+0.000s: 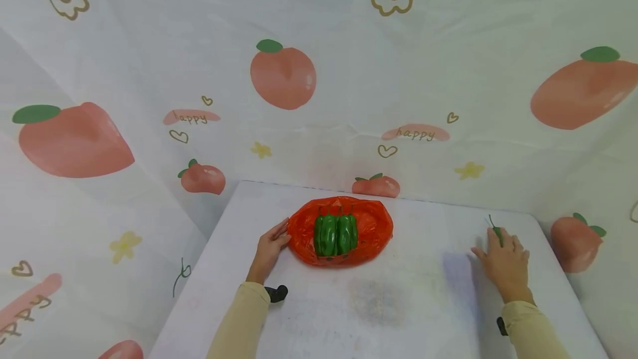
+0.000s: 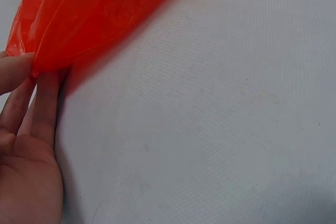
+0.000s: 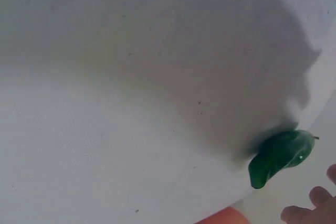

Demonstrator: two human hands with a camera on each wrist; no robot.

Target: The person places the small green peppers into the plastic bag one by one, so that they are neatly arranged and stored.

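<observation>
An opened red plastic bag (image 1: 374, 229) sits on the white table, its rim spread wide. Several glossy green peppers (image 1: 329, 235) stand side by side in it. At the bag's left edge, my left hand (image 1: 269, 248) pinches the rim; the left wrist view shows the thumb over the red plastic (image 2: 100, 19) and fingers beneath. Far to the right, my right hand (image 1: 505, 265) reaches over the table towards a single green pepper (image 1: 498, 234) with a thin stem. In the right wrist view this pepper (image 3: 281, 153) lies apart from the loosely spread fingertips (image 3: 296, 213).
The white table (image 1: 418, 292) has a greyish smudge near its middle. Behind and at both sides hangs a pale cloth (image 1: 329, 143) printed with peaches and flowers. A black device (image 1: 276, 293) sits at the left wrist.
</observation>
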